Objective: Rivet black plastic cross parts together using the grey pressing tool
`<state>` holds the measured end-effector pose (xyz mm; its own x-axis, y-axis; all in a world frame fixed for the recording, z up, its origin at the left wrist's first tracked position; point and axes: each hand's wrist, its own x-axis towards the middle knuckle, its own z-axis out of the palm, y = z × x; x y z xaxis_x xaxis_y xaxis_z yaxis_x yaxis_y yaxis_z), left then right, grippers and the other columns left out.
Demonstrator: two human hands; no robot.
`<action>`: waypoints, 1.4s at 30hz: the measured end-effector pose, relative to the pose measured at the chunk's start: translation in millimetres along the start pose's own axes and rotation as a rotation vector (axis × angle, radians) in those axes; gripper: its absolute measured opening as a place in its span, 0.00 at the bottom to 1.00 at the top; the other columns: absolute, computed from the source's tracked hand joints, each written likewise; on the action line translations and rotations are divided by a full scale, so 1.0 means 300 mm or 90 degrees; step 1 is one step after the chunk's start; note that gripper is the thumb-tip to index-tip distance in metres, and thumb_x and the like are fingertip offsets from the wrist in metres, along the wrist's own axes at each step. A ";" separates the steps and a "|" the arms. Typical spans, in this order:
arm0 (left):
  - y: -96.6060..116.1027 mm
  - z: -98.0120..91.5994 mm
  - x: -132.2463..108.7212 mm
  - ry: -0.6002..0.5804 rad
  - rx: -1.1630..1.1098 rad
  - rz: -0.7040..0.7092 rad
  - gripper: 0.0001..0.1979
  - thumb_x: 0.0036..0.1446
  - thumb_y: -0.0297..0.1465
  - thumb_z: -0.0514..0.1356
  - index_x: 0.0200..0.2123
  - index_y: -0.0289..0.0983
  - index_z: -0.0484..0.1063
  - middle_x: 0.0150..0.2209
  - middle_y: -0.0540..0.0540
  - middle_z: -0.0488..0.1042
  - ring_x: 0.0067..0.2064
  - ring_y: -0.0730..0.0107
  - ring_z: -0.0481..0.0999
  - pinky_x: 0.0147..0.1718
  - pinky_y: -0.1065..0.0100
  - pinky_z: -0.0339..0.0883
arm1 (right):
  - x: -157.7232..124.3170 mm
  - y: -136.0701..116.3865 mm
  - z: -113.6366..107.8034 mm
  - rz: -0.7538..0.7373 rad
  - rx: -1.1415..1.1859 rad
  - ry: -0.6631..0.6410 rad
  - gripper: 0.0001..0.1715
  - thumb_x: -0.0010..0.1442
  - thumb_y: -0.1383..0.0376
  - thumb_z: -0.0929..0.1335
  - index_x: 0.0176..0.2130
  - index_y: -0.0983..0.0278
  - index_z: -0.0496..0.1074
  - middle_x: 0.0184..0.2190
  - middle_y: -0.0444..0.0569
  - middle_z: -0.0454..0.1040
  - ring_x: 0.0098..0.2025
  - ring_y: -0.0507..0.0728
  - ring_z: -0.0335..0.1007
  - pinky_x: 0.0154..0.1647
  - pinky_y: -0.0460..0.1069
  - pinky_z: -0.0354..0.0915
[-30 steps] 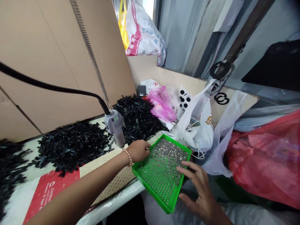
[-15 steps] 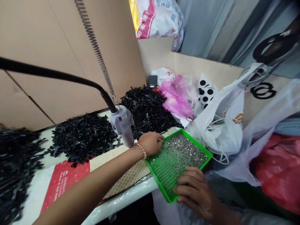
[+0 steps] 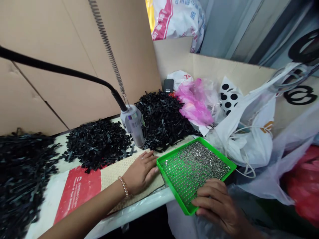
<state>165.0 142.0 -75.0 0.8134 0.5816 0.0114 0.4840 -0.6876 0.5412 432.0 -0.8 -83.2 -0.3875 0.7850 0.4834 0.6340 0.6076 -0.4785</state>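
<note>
My left hand lies flat with its fingers stretched out on a beige textured mat, just left of a green tray. Small silvery screws heap up in the tray's far right part, and others stand in rows of holes toward its near left. My right hand grips the tray's near right edge, thumb below and fingers over the rim. Above my left hand a grey electric screwdriver hangs from a coil spring, its tip hidden.
Piles of small black parts lie along the back of the bench, with a larger heap behind the tray. A black cable arches in from the left. Pink and white plastic bags crowd the right side.
My left hand has left the tray's left edge and moved left and down onto the mat. My right hand still holds the tray. The view has shifted slightly.
</note>
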 end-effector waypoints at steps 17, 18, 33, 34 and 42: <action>0.012 -0.051 0.183 -0.080 0.206 0.183 0.26 0.58 0.30 0.54 0.61 0.34 0.60 0.67 0.41 0.49 0.65 0.49 0.52 0.59 0.53 0.53 | -0.016 -0.004 -0.027 -0.005 0.036 0.078 0.12 0.68 0.57 0.63 0.43 0.60 0.72 0.32 0.47 0.70 0.37 0.57 0.67 0.47 0.55 0.60; 0.005 -0.043 0.207 -0.086 0.216 0.201 0.29 0.57 0.29 0.55 0.62 0.34 0.58 0.67 0.42 0.46 0.67 0.50 0.47 0.60 0.52 0.51 | -0.013 -0.005 -0.029 -0.006 0.038 0.079 0.12 0.68 0.57 0.63 0.43 0.60 0.72 0.32 0.47 0.70 0.36 0.57 0.67 0.47 0.55 0.60; -0.145 0.015 0.453 -0.047 0.305 0.314 0.22 0.68 0.35 0.44 0.64 0.40 0.54 0.67 0.50 0.50 0.68 0.66 0.41 0.65 0.58 0.36 | -0.002 -0.009 -0.014 -0.009 0.044 -0.005 0.12 0.68 0.56 0.64 0.45 0.60 0.70 0.34 0.44 0.70 0.38 0.55 0.65 0.54 0.54 0.51; -0.152 0.012 0.462 -0.033 0.321 0.314 0.22 0.68 0.35 0.43 0.63 0.41 0.54 0.67 0.50 0.51 0.68 0.66 0.41 0.65 0.58 0.36 | -0.001 -0.012 -0.009 -0.001 0.041 -0.010 0.12 0.68 0.56 0.64 0.44 0.60 0.70 0.34 0.44 0.70 0.38 0.54 0.65 0.54 0.54 0.50; -0.203 -0.016 0.508 -0.021 0.452 0.311 0.22 0.69 0.35 0.42 0.65 0.44 0.51 0.67 0.54 0.48 0.68 0.66 0.41 0.65 0.58 0.40 | 0.037 -0.023 0.031 0.037 0.036 -0.018 0.12 0.68 0.56 0.64 0.42 0.60 0.71 0.33 0.42 0.70 0.37 0.53 0.63 0.51 0.51 0.49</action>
<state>257.9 274.5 -102.1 0.9867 0.1440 0.0760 0.1552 -0.9729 -0.1717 417.0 4.8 -81.5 -0.3703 0.8214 0.4339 0.6170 0.5666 -0.5461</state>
